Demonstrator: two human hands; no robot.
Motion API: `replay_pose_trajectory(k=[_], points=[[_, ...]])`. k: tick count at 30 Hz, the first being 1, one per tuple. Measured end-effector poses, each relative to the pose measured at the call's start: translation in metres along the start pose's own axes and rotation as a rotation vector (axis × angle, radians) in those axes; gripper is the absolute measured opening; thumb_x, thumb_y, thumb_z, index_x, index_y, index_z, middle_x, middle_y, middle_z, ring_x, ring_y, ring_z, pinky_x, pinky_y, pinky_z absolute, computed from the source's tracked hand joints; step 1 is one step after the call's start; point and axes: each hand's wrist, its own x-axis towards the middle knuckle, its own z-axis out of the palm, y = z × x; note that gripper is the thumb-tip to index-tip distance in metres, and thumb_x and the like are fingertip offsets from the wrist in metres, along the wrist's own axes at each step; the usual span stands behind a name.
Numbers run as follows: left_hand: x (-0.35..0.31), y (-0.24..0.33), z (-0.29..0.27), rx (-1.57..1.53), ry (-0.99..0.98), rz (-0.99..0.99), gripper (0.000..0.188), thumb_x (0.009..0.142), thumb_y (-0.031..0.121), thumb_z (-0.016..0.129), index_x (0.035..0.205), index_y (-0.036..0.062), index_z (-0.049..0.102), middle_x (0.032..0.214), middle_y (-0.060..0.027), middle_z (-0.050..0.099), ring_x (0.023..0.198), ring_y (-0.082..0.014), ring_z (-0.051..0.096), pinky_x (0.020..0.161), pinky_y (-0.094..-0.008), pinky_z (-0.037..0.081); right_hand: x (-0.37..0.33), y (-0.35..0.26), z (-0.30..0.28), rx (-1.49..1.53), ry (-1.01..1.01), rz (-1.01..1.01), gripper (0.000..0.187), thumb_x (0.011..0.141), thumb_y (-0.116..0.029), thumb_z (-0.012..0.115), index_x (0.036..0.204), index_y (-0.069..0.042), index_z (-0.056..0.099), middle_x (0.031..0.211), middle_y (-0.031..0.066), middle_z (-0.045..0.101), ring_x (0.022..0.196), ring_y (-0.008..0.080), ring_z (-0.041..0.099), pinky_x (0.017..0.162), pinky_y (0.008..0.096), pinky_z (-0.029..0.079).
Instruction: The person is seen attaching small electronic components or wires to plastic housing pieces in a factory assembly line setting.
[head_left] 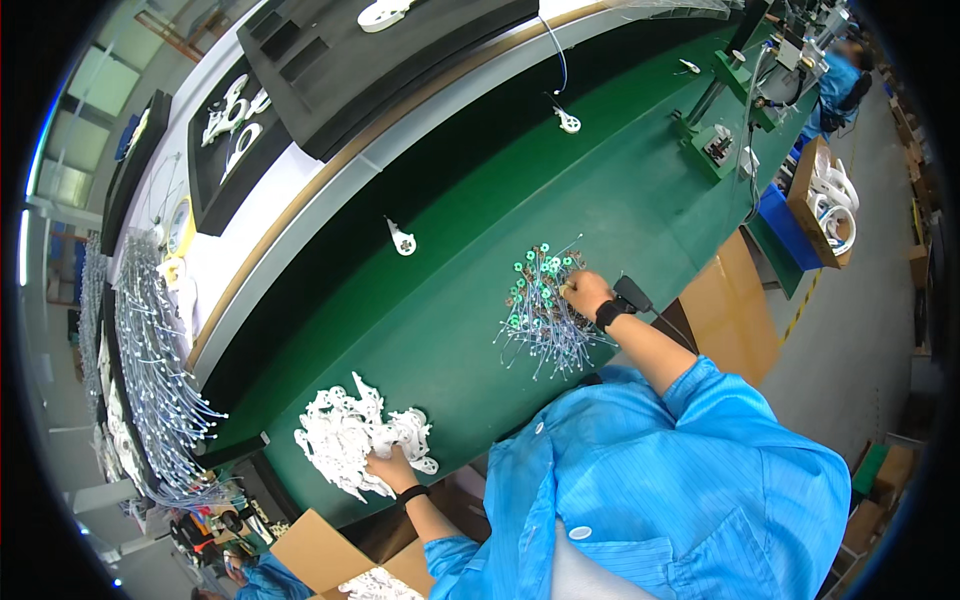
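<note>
On the green bench, a heap of white plastic parts (345, 440) lies at the near left. My left hand (390, 466) reaches into its near edge, its fingers mostly hidden among the parts. Farther right is a pile of thin wired components (545, 310) with green round ends, brown pieces and pale blue wires. My right hand (587, 293) is at the right side of that pile, fingers curled together in a pinch. Whatever sits between those fingertips is too small to make out. Both wrists wear black bands.
Single white parts lie farther back, one at centre left (402, 241) and one with a wire (567, 121). A green bench press (715, 140) stands at the far right. Wire bundles (160, 370) hang at left. Cardboard boxes (735, 305) flank the bench; a person (838, 90) sits beyond.
</note>
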Motion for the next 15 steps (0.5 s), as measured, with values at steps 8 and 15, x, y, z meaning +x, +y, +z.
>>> replay_pose_trajectory(k=[8,15], points=[[-0.040,0.085,-0.041,-0.370,-0.080,0.341,0.053,0.069,0.004,0.069,0.116,-0.0044,0.045,0.109,-0.0184,0.051,0.101,-0.0279,0.053,0.090,-0.0362,0.043,0.019,-0.004,-0.002,0.115,-0.136,0.089,0.026,0.074,-0.027,0.069,0.077,-0.001,0.067,0.076,0.0198,0.065,0.072,0.0341,0.064,0.068,0.0420,0.049],[-0.103,0.173,-0.047,-0.989,-0.712,0.230,0.047,0.076,-0.007,0.066,0.117,0.0004,0.045,0.101,-0.0062,0.056,0.086,-0.0094,0.057,0.070,-0.0212,0.049,0.040,0.015,0.015,-0.081,0.174,-0.303,0.020,0.077,-0.010,0.066,0.095,-0.003,0.065,0.096,0.0174,0.063,0.085,0.0337,0.064,0.075,0.0417,0.052]])
